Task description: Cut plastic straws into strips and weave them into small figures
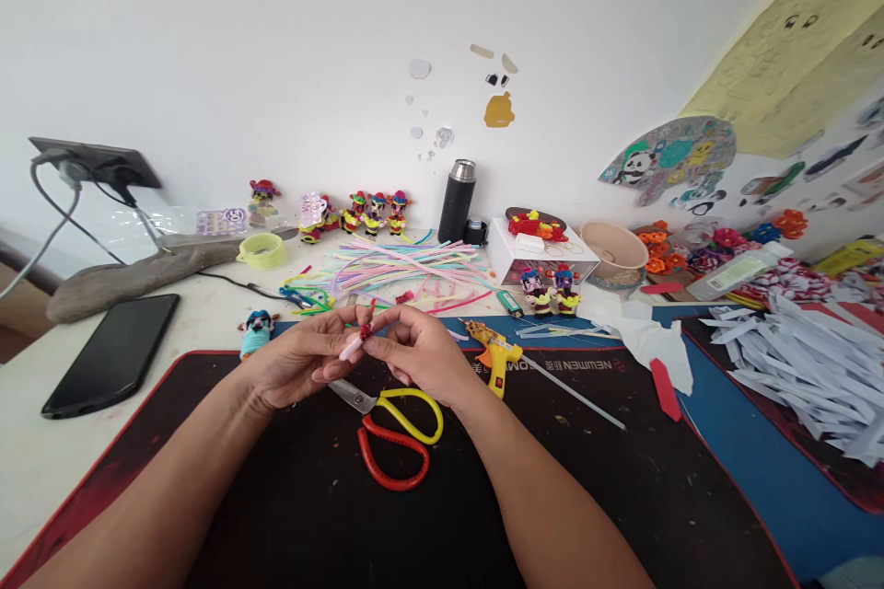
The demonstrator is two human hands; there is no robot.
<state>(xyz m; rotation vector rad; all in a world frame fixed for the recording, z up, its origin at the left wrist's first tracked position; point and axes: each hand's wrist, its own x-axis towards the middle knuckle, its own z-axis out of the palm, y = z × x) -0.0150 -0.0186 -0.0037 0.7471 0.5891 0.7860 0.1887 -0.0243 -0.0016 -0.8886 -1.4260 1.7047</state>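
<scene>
My left hand point(294, 357) and my right hand point(424, 352) meet above the black mat, fingertips pinched together. Between them is a small pipe cleaner piece point(351, 348), pale pink at its lower end, with dark red fuzz and a red tip above; the fingers cover part of it. Directly below lie scissors point(395, 482) with one red and one yellow handle, blade tips hidden behind my left hand. A yellow glue gun point(509, 356) rests right of my right hand, a clear glue stick trailing behind it. Left of my left hand stands a small blue figure point(257, 334).
Pastel pipe cleaners point(414, 262) are heaped at the back, near several finished figures point(375, 213) and a black thermos point(457, 202). A phone point(110, 354) lies left. White paper strips point(794, 368) pile up right. A white box point(545, 250) stands by the wall.
</scene>
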